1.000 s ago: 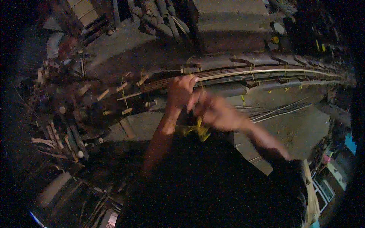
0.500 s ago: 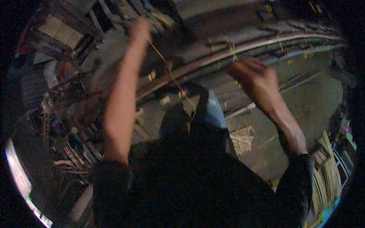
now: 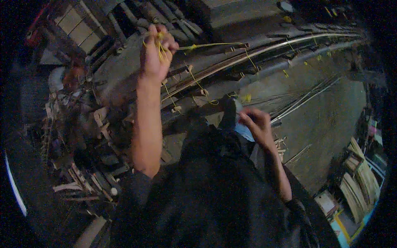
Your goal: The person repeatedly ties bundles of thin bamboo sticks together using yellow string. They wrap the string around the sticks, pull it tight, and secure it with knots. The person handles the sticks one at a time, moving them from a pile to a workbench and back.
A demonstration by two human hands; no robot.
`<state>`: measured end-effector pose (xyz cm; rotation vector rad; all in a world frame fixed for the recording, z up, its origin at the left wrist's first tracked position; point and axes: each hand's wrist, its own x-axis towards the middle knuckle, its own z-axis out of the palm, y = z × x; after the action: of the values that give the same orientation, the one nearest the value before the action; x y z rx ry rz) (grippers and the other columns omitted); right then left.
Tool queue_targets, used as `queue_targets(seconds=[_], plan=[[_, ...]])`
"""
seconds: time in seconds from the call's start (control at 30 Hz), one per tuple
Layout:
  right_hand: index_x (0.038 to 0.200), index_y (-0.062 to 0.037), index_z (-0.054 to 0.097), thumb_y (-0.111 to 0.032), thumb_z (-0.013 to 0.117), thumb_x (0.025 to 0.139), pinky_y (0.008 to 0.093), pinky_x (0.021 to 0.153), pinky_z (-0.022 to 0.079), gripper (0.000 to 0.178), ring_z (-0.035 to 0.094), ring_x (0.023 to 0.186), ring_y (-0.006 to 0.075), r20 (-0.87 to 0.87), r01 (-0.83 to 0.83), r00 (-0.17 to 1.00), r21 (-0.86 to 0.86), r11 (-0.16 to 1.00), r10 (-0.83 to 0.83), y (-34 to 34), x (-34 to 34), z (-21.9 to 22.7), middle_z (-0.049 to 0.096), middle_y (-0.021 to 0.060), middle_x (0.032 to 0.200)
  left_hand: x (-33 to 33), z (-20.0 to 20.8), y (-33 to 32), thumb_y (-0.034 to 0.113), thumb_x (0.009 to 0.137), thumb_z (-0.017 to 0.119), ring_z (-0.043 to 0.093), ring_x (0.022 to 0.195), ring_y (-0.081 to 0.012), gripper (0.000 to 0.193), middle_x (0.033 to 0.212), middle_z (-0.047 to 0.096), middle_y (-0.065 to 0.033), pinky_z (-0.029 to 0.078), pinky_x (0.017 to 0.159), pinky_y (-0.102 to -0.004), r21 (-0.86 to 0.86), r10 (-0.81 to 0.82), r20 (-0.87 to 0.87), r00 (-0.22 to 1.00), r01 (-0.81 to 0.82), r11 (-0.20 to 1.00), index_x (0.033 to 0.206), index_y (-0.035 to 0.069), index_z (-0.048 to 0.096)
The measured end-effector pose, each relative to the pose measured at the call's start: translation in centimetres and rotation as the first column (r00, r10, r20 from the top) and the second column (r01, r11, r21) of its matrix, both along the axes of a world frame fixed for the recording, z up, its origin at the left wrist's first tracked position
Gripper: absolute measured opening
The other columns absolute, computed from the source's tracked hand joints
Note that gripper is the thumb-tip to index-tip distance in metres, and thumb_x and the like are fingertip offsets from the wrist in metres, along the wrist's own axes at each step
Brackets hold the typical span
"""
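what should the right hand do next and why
Probably reach up to the thin yellow cord and steady it near the small dark bar: the raised bare left hand grips the cord, a strand stretches toward that bar, and the bare right hand is lower, apart from it, with nothing visibly held.

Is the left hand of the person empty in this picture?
No, the left hand holds a yellow cord, and a length of it runs out toward the right.
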<state>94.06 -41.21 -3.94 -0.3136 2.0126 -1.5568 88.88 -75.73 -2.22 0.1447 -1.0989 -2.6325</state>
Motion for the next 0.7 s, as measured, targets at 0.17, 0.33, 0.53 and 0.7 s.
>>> queue_targets(seconds=[0.17, 0.33, 0.53, 0.7], plan=[[0.107, -0.0036, 0.062, -0.028, 0.058, 0.094, 0.0231, 0.07, 0.045, 0.028, 0.054, 0.08, 0.0078, 0.488, 0.205, 0.873, -0.35, 0.914, -0.009, -11.0, 0.1, 1.9, 0.06, -0.0006, 0.091, 11.2, 1.2, 8.1, 0.034, 0.094, 0.054, 0.056, 0.084, -0.0177, 0.026, 0.086, 0.056, -0.003, 0.043, 0.08, -0.0332, -0.509, -0.081, 0.002, 0.997, 0.071, 0.858, 0.094, 0.008, 0.059], [0.098, -0.0059, 0.061, -0.026, 0.056, 0.095, 0.0226, 0.067, 0.042, 0.021, 0.052, 0.073, 0.0072, 0.355, 0.115, 0.935, -0.311, 0.943, 0.003, -7.6, -0.7, 1.9, 0.059, -0.0015, 0.082, 13.5, 3.6, 10.3, 0.028, 0.094, 0.055, 0.058, 0.099, -0.0242, 0.027, 0.098, 0.059, -0.0104, 0.044, 0.09, -0.0338, -0.807, -0.005, -0.012, 1.0, -0.007, 0.591, 0.102, 0.004, 0.064], [0.094, -0.003, 0.062, -0.021, 0.057, 0.094, 0.0265, 0.068, 0.045, 0.018, 0.057, 0.075, 0.0104, 0.205, -0.027, 0.975, -0.259, 0.965, 0.083, -6.1, -2.4, 1.4, 0.062, 0.0025, 0.082, 8.6, -0.1, 12.6, 0.027, 0.093, 0.057, 0.064, 0.096, -0.0259, 0.03, 0.098, 0.067, -0.0128, 0.05, 0.082, -0.0336, -0.871, 0.103, 0.267, 0.958, 0.194, 0.451, 0.106, 0.002, 0.065], [0.094, -0.0026, 0.067, -0.001, 0.065, 0.081, 0.0302, 0.071, 0.05, 0.013, 0.066, 0.083, 0.0206, -0.408, -0.196, 0.863, 0.271, 0.943, 0.297, -4.8, -7.1, 4.5, 0.068, 0.0115, 0.09, 6.6, 2.0, 13.6, 0.018, 0.085, 0.067, 0.066, 0.08, -0.0241, 0.019, 0.089, 0.067, -0.0122, 0.051, 0.069, -0.0347, -0.806, 0.292, 0.407, 0.866, 0.19, 0.56, 0.095, 0.003, 0.065]])
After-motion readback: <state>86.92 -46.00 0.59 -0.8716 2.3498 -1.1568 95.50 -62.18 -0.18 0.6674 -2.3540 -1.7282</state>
